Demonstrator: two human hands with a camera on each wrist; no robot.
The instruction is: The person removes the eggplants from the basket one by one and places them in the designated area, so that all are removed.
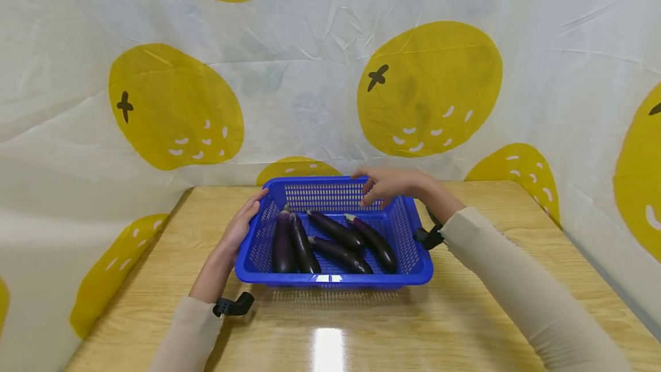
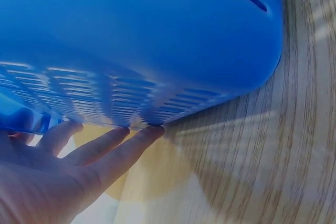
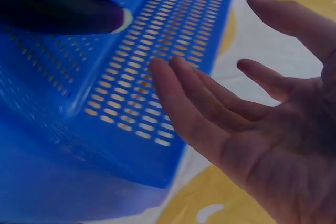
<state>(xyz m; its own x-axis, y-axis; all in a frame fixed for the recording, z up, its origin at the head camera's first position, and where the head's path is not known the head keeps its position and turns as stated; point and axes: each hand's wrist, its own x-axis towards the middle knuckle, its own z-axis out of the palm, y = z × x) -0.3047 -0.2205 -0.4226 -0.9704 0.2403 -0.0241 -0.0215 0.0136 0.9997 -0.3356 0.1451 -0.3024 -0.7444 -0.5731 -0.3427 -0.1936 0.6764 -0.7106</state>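
A blue plastic basket (image 1: 334,278) with slotted walls stands on the wooden table, holding several dark purple eggplants (image 1: 338,231). My left hand (image 1: 241,224) rests against the basket's left side near the back corner. In the left wrist view, its extended fingers (image 2: 126,153) touch the slotted outer wall. Over the back right part of the basket hovers my right hand (image 1: 392,182), fingers spread and loosely bent with nothing between them. The right wrist view shows this hand (image 3: 252,124) beside the slotted wall, apart from an eggplant (image 3: 68,11) whose pale stem end points toward the wall.
The wooden table (image 1: 465,314) extends around the basket, with a bright reflection in front of it. A white cloth (image 1: 299,102) printed with large yellow fruit hangs behind the table and along its sides. Both wrists wear black straps with small devices.
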